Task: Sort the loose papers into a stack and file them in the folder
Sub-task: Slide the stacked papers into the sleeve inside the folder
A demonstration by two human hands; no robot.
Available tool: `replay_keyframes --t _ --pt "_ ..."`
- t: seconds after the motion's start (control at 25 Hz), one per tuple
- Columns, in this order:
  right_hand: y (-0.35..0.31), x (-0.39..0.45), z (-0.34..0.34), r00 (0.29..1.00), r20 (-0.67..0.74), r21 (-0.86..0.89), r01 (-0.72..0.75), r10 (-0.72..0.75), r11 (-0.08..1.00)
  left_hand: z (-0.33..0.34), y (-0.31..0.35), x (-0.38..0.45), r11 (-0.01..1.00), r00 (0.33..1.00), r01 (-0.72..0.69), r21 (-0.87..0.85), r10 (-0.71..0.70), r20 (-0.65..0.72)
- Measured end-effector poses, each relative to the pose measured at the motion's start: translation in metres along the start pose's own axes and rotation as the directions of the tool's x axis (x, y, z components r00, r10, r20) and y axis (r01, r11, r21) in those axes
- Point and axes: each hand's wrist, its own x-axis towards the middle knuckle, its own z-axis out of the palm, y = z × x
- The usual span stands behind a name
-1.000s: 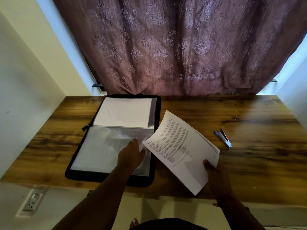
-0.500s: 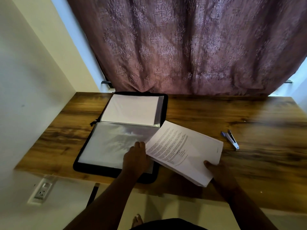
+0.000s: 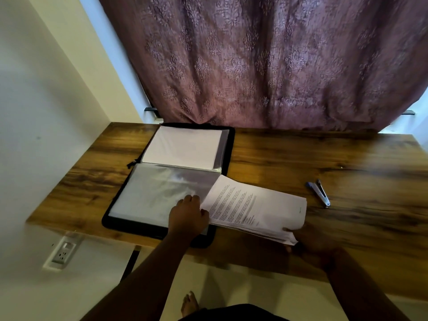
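- The left hand (image 3: 188,215) rests on the folder's clear sleeve (image 3: 159,193), fingers curled at the sleeve's right edge, where the paper stack meets it.
- The right hand (image 3: 311,239) grips the stack of papers (image 3: 254,208) at its near right corner — thumb on top.
- The stack lies tilted, its left end over the open black folder (image 3: 228,144), the rest above the wooden desk (image 3: 301,158).
- A blue stapler (image 3: 319,193) sits well apart to the right — a purple curtain (image 3: 266,61) hangs behind.

1 head-worn wide-angle view, looking forward and down, close over the wooden desk (image 3: 301,158), curtain (image 3: 266,61) behind
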Motion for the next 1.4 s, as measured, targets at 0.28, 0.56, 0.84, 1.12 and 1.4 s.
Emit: replay_keyframes --t 0.28,0.56,0.84,1.12,1.4 --pt "-0.02 0.007 0.006 0.993 -0.038 0.05 -0.113 0.114 0.992 -0.017 0.019 0.025 0.999 0.995 0.004 0.041 -0.008 0.101" --pt "-0.046 0.012 -0.008 0.973 -0.054 0.066 -0.222 0.226 0.973 -0.016 0.018 0.023 0.976 0.984 0.13 -0.175 -0.148 -0.098" --pt "-0.052 0.02 -0.009 0.953 -0.088 0.036 -0.288 0.29 0.957 -0.025 0.02 0.036 0.979 0.993 0.084 -0.185 -0.098 -0.07" --pt "-0.061 0.065 0.019 0.97 -0.239 -0.321 -0.113 0.035 0.94 -0.011 0.01 0.013 0.996 0.99 -0.079 -0.037 0.083 0.112" --pt "-0.04 0.118 0.064 0.993 -0.105 -0.488 -0.012 -0.045 0.873 -0.008 0.017 0.003 0.997 0.978 0.034 -0.065 -0.02 0.206"
